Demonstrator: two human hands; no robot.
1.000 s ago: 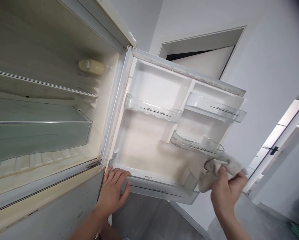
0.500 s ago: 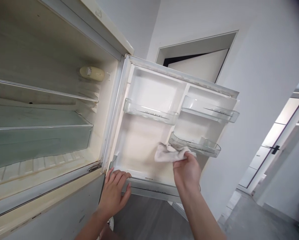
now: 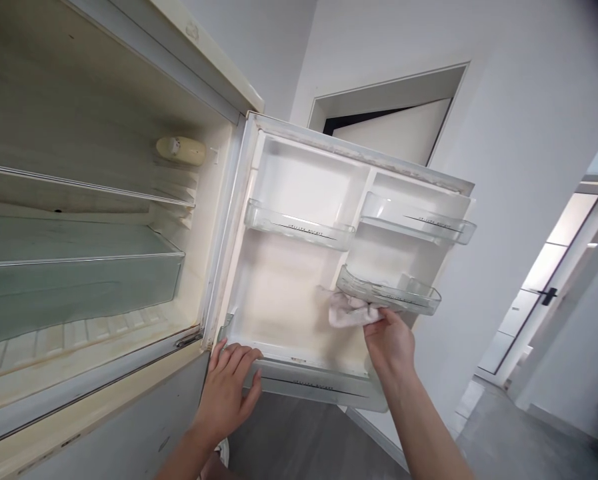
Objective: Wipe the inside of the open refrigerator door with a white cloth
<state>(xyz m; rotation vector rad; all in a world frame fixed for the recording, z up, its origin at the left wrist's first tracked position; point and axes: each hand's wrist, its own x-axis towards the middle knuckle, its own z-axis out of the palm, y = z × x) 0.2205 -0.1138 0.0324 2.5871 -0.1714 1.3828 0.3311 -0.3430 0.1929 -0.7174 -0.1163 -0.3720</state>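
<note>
My right hand (image 3: 391, 340) is closed on a crumpled white cloth (image 3: 349, 311). Hand and cloth are just below the clear right-hand door shelf (image 3: 389, 293), in front of the fridge door's pale inner panel (image 3: 283, 287). Whether the cloth presses on the panel or the shelf's underside, I cannot tell. At the hinge side of the opened door, my left hand (image 3: 229, 387) has its fingers hooked over the rim of the clear bottom door shelf (image 3: 319, 387), with the thumb in front of it.
The open fridge compartment (image 3: 109, 113) on the left has glass shelves (image 3: 79, 179), a greenish clear drawer (image 3: 79, 293) and a yellowed lamp cover (image 3: 181, 151). Two more clear shelves, an upper left one (image 3: 299, 227) and an upper right one (image 3: 419, 217), are on the door. A white wall (image 3: 519, 133) stands behind it.
My right hand and the cloth have moved to the right, under the right-hand shelf. My left hand stays on the bottom shelf's rim. The view has shifted slightly.
</note>
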